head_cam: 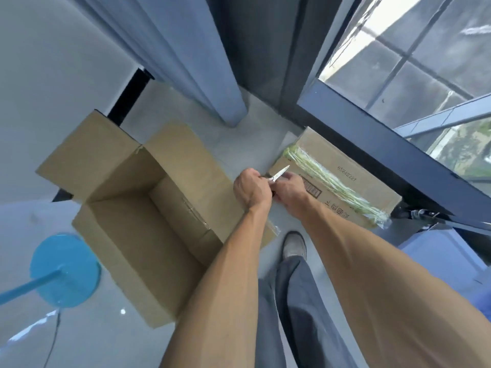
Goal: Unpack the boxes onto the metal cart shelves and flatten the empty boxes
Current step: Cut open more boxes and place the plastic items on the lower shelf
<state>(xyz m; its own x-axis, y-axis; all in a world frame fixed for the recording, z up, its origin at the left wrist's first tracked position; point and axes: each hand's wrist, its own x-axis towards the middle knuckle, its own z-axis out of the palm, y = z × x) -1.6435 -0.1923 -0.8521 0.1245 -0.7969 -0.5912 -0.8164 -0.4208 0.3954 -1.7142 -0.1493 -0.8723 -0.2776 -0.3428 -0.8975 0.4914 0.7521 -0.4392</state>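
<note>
Item: your left hand (pixel 251 188) and right hand (pixel 288 188) both gripped a small blade (pixel 280 174), readying it for the taped box (pixel 342 179); open box (pixel 148 208) alongside.

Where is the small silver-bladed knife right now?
Centre of the head view: both hands, left hand and right hand, grip the knife, between open cardboard box and taped box.

I'm standing in what looks like an office or commercial room, not a home: pale smooth floor (pixel 255 144), a dark-framed floor-to-ceiling window (pixel 414 62) onto paved ground outside, grey-blue curtains (pixel 191 57) hanging to the floor, and a blue round stand base (pixel 65 270) beside me.
</note>
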